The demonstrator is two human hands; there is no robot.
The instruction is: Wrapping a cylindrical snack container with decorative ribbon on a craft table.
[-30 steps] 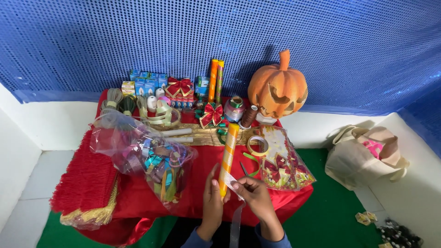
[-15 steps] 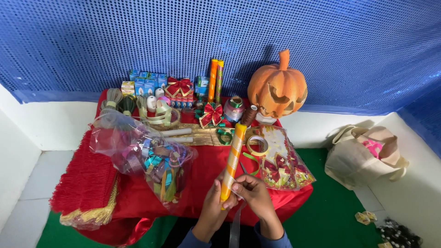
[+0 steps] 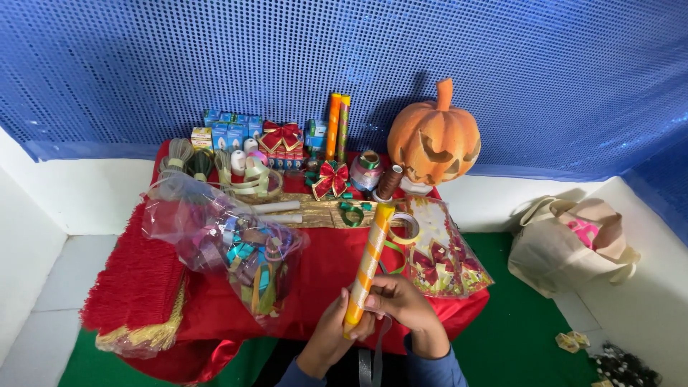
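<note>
Hands on a striped orange roll

Fingers of the right hand (image 3: 400, 301) wrap around the lower end of an orange roll (image 3: 367, 269) with pale stripes, closed on it. The left hand (image 3: 331, 338) grips the same end from below, also closed. The roll slants up and away over the red table (image 3: 315, 272). Just beside its upper end lies a ring of tape (image 3: 405, 226). A clear bag of ribbons (image 3: 236, 251) sits to the left, a carved pumpkin (image 3: 434, 137) at the back right.

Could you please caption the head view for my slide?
Both hands, left hand and right hand, hold an orange tube over a red table.
</note>
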